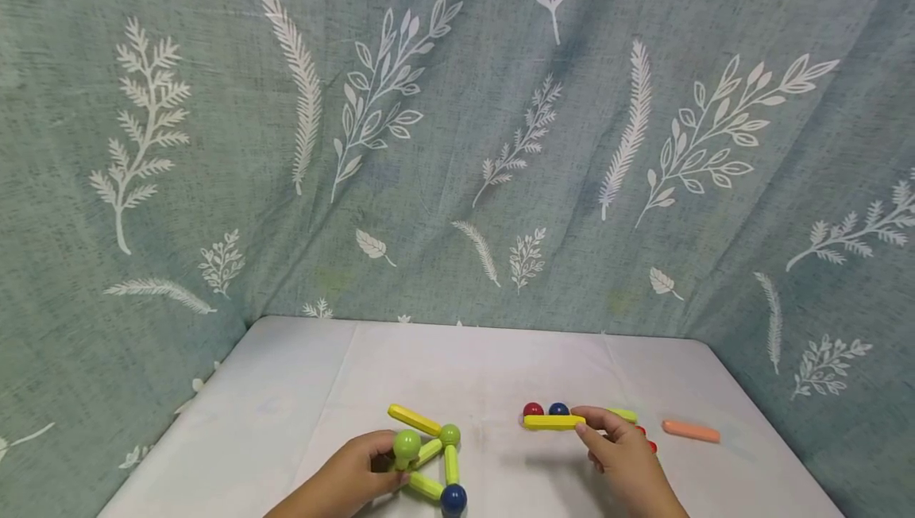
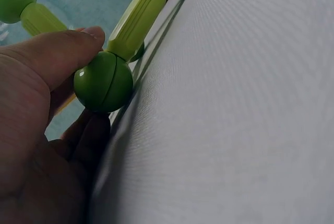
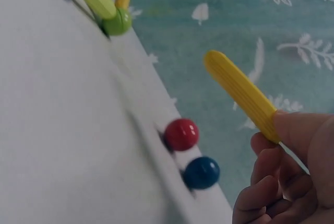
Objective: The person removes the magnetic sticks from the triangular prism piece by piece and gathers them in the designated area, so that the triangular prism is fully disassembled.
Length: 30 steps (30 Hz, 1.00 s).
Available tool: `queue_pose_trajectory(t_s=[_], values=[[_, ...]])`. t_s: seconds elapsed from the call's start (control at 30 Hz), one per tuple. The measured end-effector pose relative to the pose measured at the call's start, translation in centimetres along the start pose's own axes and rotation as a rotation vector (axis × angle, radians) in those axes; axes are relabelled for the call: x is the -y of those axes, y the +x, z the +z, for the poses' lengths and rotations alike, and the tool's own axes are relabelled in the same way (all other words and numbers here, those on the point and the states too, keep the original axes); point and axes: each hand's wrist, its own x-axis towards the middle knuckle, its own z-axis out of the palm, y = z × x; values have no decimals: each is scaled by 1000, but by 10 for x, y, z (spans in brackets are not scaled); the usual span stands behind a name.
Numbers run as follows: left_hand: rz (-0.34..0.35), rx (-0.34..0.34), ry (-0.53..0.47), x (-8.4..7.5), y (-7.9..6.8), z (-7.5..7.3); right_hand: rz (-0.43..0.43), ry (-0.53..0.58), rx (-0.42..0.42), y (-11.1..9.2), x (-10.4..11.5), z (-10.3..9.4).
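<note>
Left hand (image 1: pixel 357 466) of yours, head view, is curled on a rod-and-ball frame (image 1: pixel 426 486), left of centre: lime rods (image 1: pixel 451 466), green balls (image 1: pixel 407 445), dark blue ball (image 1: pixel 453 499) at the near corner. Your right hand (image 1: pixel 620 454) pinches a yellow rod (image 1: pixel 552 423) by one end, clear of the tabletop (image 1: pixel 493 367); red ball (image 1: pixel 532 408) and blue ball (image 1: pixel 559 408) behind it, orange rod (image 1: pixel 691 431) to the right. Tabletop white, smooth-looking; leaf-print curtain (image 1: pixel 429 208) behind and both sides.

Left wrist view: your thumb and fingers clamped about one of the green balls. Glossy, probably slippery; take the frame by its ridged rods instead. Joints might come loose.

Right wrist view: your thumb and fingers together on the yellow rod, far end free. Likely light, stiff plastic, not fragile; ridges should help grip, mid-length hold steadier.
</note>
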Motion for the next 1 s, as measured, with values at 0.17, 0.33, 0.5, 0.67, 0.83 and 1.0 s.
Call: queue_pose_trajectory(t_s=[0.17, 0.33, 0.5, 0.67, 0.83, 1.0], values=[[12, -9, 0, 1, 0, -1, 17, 9, -34, 4, -9, -23], [5, -16, 35, 1, 1, -3, 52, -46, -77, 7, -14, -45], [3, -21, 70, 1, 1, -3, 84, -144, -122, 16, -22, -67], [-2, -18, 70, 2, 1, -4, 51, -192, -165, 19, -32, -91], [-21, -5, 85, 2, 1, -5, 60, -236, -189, 21, -42, -114], [-31, 14, 98, 0, 2, -5, 88, -277, -196, 24, -53, -133]])
